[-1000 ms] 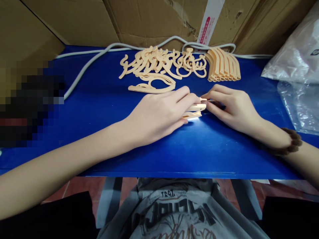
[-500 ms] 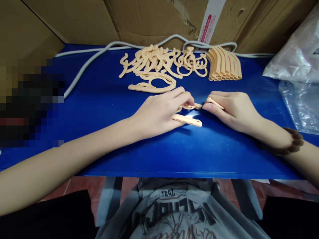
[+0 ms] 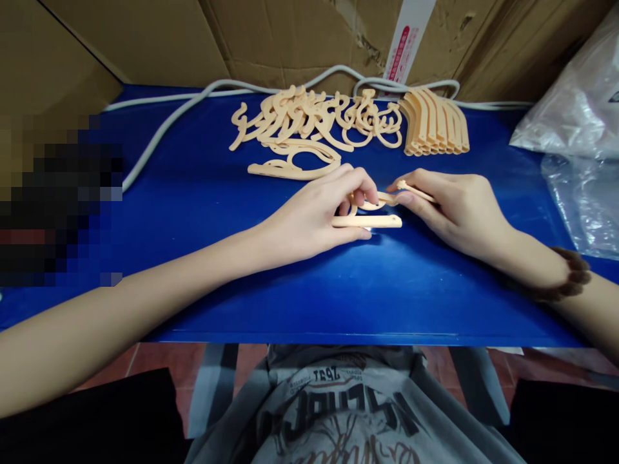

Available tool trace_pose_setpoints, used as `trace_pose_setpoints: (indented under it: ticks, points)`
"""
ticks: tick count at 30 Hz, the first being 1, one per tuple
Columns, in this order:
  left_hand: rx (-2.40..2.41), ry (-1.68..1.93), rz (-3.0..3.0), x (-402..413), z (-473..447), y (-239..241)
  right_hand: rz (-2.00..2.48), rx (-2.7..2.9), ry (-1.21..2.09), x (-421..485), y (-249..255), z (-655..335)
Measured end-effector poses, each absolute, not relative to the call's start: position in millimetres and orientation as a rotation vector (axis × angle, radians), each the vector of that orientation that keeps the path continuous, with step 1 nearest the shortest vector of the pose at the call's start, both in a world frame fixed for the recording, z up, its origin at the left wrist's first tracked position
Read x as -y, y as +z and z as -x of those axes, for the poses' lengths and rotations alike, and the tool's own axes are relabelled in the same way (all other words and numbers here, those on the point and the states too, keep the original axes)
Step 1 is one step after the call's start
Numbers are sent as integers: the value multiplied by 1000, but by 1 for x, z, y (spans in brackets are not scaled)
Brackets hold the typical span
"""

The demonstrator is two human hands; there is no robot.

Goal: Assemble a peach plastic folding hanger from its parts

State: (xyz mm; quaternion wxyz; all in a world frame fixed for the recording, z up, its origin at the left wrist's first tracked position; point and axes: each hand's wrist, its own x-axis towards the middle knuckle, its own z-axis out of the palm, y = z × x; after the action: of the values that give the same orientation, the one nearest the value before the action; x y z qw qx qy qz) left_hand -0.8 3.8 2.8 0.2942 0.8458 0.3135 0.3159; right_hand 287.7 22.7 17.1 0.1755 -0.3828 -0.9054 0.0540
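Observation:
My left hand (image 3: 322,200) is closed around a peach plastic hanger arm (image 3: 374,222), whose holed end sticks out to the right. Beyond that arm, under the curled fingers, shows a curved hanger piece (image 3: 371,205); its far part is hidden by the hand. My right hand (image 3: 449,196) pinches the right end of this curved piece between thumb and fingers. A thin peach plastic piece (image 3: 418,191) with a knobbed tip also lies in my right hand, its other end hidden in the fist. Both hands are just above the blue table.
Behind my hands lie a heap of peach hanger hooks (image 3: 294,116), a folded hanger (image 3: 290,171) and a neat stack of hanger arms (image 3: 435,122). A white cable (image 3: 164,135) runs along the back before cardboard (image 3: 300,38). Plastic bags (image 3: 575,122) sit at the right.
The hanger arm in my left hand has swung up to nearly level. My right hand has shifted slightly left and its fingers now meet the curved piece.

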Motion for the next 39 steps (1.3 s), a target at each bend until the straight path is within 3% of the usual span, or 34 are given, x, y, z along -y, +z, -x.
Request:
trace_pose_setpoints:
  ticks: [39]
  points:
    - [-818, 854, -2215, 1, -1, 7, 1169, 2556, 353, -9, 28, -278]
